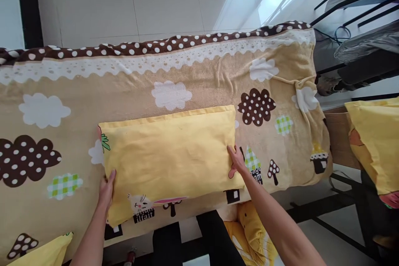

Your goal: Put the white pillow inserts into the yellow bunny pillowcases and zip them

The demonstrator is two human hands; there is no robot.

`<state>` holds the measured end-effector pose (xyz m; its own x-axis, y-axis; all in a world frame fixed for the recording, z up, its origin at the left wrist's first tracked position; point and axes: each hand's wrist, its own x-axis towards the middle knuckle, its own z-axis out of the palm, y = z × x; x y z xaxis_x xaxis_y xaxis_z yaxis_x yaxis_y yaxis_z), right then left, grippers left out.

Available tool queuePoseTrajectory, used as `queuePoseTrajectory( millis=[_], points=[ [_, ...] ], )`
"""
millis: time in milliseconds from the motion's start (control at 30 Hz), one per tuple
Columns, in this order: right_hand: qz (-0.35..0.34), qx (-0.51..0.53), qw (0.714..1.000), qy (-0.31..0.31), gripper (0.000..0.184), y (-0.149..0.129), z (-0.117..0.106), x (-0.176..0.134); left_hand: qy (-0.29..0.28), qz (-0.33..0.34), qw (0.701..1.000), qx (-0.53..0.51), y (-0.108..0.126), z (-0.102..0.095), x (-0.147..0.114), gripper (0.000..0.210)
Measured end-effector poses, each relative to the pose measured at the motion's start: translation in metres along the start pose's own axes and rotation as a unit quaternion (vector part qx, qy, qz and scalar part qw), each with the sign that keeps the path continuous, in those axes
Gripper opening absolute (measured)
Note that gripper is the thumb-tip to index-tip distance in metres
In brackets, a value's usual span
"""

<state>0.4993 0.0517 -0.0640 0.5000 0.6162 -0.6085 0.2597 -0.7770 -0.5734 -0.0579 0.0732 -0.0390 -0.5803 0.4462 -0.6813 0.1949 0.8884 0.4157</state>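
A yellow pillow (171, 153) lies flat in front of me, with a white cat face printed near its lower edge and a green leaf print at its left corner. My left hand (107, 191) grips its left side, thumb on top and the other fingers hidden at the edge. At the opposite end, my right hand (237, 158) is closed on the right side in the same way. Beneath the pillow spreads a beige blanket (193, 70) with cloud and mushroom prints and a brown dotted border.
Part of another yellow pillow (46, 251) rests at the lower left. A yellow cloth item (374, 141) shows at the right, near dark metal frames (330, 203) and grey plastic-wrapped things (370, 43). Below the blanket's near edge is a yellow plush-like cushion (252, 232). Pale floor tiles (124, 4) lie beyond.
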Motion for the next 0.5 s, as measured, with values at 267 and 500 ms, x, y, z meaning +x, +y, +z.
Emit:
queuePoseTrajectory(
  millis=[267,500],
  points=[
    [0.013,0.071,0.995,-0.065,0.059,-0.043,-0.046,-0.009,0.047,-0.053,0.992,-0.103,0.045,-0.03,-0.017,0.056],
    [-0.034,0.09,0.993,-0.07,0.058,-0.064,-0.093,-0.063,0.105,0.002,0.994,-0.029,0.039,-0.064,-0.06,0.058]
  ],
)
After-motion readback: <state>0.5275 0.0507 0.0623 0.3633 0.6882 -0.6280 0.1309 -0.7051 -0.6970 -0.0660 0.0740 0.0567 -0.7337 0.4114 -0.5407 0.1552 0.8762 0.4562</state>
